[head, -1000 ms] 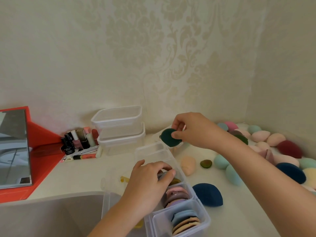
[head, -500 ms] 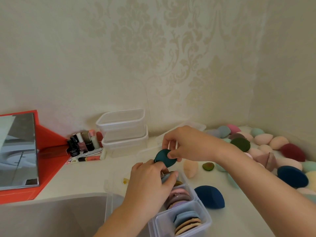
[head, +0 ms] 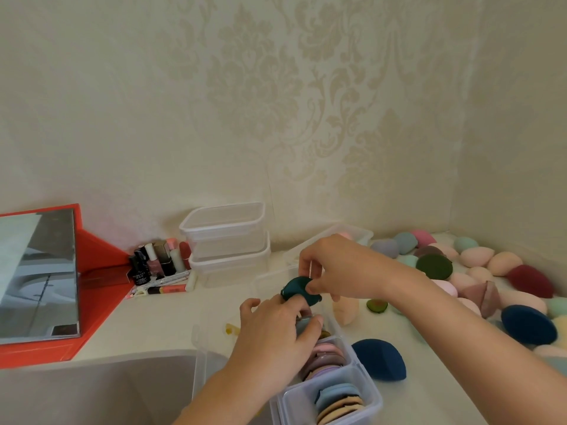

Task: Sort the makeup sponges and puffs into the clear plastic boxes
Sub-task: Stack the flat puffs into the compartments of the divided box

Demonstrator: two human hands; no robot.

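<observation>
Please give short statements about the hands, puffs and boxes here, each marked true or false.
The right hand pinches a dark teal puff. True.
The two stacked clear boxes are full of sponges. False: they look empty.
The big dark blue sponge lies inside the divided box. False: it lies on the table beside it.
The nearest compartment holds blue and beige puffs. True.
The left hand is far from the divided box. False: it grips a grey puff there.

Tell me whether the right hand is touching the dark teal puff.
Touching. The head view shows the right hand pinching the edge of the dark teal puff between thumb and fingers.
</observation>
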